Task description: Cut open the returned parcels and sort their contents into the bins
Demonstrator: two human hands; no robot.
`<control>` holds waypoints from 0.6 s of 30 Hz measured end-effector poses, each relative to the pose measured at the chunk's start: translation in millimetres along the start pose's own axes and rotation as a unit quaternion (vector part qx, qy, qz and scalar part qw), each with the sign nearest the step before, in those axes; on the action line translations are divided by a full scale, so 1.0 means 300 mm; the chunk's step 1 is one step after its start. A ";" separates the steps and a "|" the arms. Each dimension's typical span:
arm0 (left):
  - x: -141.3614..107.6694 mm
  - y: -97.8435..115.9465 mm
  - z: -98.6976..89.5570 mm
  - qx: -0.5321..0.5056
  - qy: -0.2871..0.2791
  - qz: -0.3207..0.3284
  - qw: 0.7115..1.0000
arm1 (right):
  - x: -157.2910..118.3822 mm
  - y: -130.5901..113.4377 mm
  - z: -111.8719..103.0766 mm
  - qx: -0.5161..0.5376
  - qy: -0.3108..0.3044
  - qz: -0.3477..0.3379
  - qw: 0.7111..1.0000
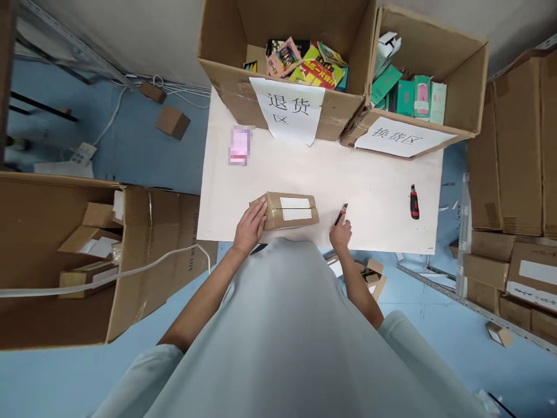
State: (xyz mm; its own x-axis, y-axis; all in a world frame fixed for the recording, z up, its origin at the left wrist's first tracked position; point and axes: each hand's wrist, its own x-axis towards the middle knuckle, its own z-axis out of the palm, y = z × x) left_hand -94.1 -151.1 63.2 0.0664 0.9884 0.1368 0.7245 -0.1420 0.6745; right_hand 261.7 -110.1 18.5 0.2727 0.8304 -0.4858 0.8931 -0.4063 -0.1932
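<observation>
While blue floor (174, 174) shows all round, a white tabletop (378, 186) sits in front of the person. Left of it, big open cardboard carton (163, 244) with small boxes inside, white strap-like cord (143, 270) running across. Back of tabletop: two open cartons side by side, left carton (339, 113) labelled 退货区, holding mixed colourful packets (315, 72); right carton (461, 93), smaller, labelled 换货区, holding mostly green boxes (405, 96). Brown taped parcel (290, 210) with white labels on top lies flat at the near edge of the tabletop, left of centre. Left hand (251, 225) is laid over the parcel's left end, fingers close together; cannot tell if thumb grips, it's hidden. Right hand (340, 233) is closed round a box cutter (343, 213), just right of the parcel, apart from it, cutter tip pointing away from the body. Pink pixelated item (240, 145) near the left carton, details unreadable. Second box cutter, red and black (414, 203), lies toward the tabletop's right edge, untouched.
</observation>
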 end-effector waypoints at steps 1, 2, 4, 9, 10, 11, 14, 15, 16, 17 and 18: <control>-0.005 -0.006 -0.009 -0.002 0.005 -0.018 1.000 | -0.005 -0.012 0.002 0.016 0.011 -0.025 1.000; -0.011 -0.013 -0.018 -0.004 0.011 -0.035 0.999 | -0.009 -0.027 0.004 0.037 0.010 -0.050 0.998; -0.022 -0.029 -0.034 -0.011 0.022 -0.065 0.998 | -0.018 -0.068 0.009 0.116 -0.032 -0.092 0.988; -0.034 -0.065 -0.033 -0.046 0.018 -0.137 0.989 | -0.047 -0.171 0.007 0.368 -0.122 -0.116 0.914; -0.030 -0.071 -0.022 -0.058 0.011 -0.152 0.987 | -0.053 -0.181 0.000 0.374 -0.111 -0.111 0.914; -0.022 -0.074 -0.008 -0.075 0.003 -0.167 0.983 | -0.057 -0.185 -0.010 0.372 -0.096 -0.107 0.917; 0.014 -0.068 0.049 -0.168 -0.014 -0.227 0.959 | -0.060 -0.175 -0.055 0.364 -0.052 -0.099 0.924; 0.028 -0.059 0.069 -0.208 -0.014 -0.253 0.945 | -0.058 -0.167 -0.072 0.364 -0.044 -0.097 0.925; 0.040 -0.046 0.088 -0.247 -0.011 -0.278 0.928 | -0.057 -0.159 -0.088 0.364 -0.039 -0.093 0.926; 0.051 -0.029 0.104 -0.281 -0.006 -0.298 0.912 | -0.056 -0.153 -0.103 0.364 -0.035 -0.089 0.927; 0.060 -0.011 0.118 -0.307 -0.003 -0.311 0.899 | -0.056 -0.149 -0.115 0.365 -0.030 -0.083 0.927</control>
State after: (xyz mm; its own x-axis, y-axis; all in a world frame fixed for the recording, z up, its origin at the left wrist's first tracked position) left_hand -70.9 -131.0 37.8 -0.2166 0.8867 -0.4084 0.1076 0.4374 0.8928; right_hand 229.6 -92.7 64.5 0.1141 0.8907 -0.4400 0.4354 -0.4430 -0.7837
